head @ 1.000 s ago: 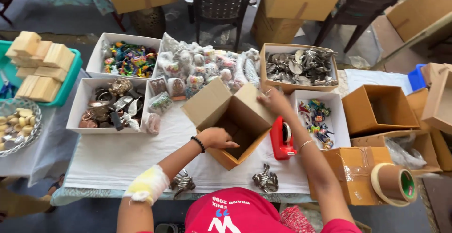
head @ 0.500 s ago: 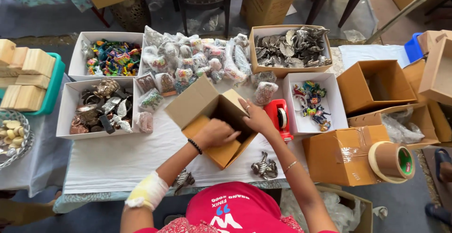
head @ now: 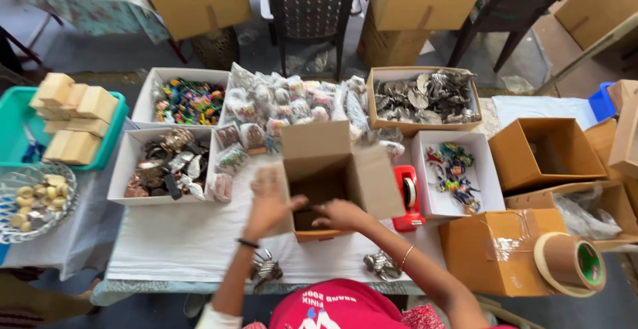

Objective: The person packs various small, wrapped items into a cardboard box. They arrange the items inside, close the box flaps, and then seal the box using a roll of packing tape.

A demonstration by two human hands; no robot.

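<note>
An open brown cardboard box stands on the white-covered table in front of me, flaps up. My left hand grips its left wall, thumb over the rim. My right hand rests on the near edge of the box, fingers pointing into the opening. The box's inside looks dark and I cannot see anything in it. A red tape dispenser lies right beside the box.
White trays hold colourful trinkets, metal pieces and small figures. Wrapped packets lie behind the box. Cardboard boxes and a tape roll sit right; a green tray with wooden blocks left. Small metal figures lie near the table's edge.
The box has been turned upright from a tilted pose with its opening now facing me. Both hands have shifted onto its near side; my right hand came back from the far flap.
</note>
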